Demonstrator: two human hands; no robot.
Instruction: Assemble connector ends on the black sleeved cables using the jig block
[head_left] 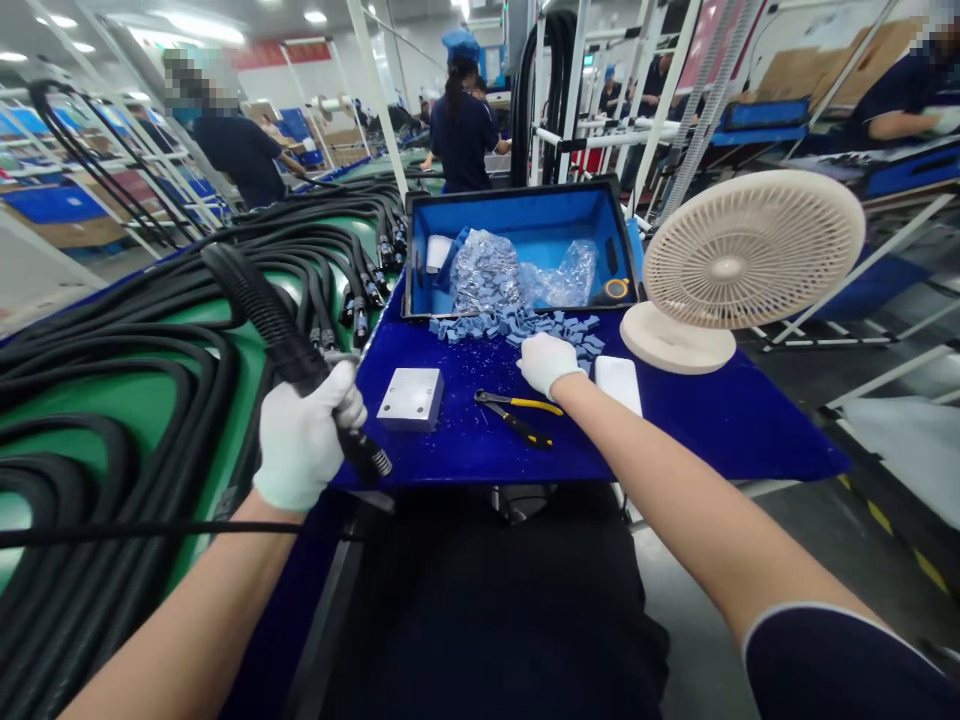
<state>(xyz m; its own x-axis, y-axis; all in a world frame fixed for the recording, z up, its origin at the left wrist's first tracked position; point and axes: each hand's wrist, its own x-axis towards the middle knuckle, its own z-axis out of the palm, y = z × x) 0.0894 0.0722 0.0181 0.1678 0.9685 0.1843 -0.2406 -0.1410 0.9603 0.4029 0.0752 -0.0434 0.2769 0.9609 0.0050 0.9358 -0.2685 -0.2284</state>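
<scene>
In a white glove, my left hand (304, 440) is wrapped round a thick black corrugated hose (259, 310), its end with a metal spring-like tip pointing down toward the table edge. My right hand (547, 362), also gloved, has curled fingers at the near edge of a heap of small blue plastic pieces (495, 325); whether a piece is in its fingers is hidden. Between the hands lie a silver metal block (410, 398) with holes and pincers with yellow and black handles (517, 405). A white box-like item (619, 385) sits just right of my right hand.
A blue bin (525, 215) with plastic bags and a tape measure (616, 289) stands behind the heap. To the right is a beige fan (754, 250). Many black hoses (150, 345) lie along a green bench (232, 400) at left. Several people work beyond.
</scene>
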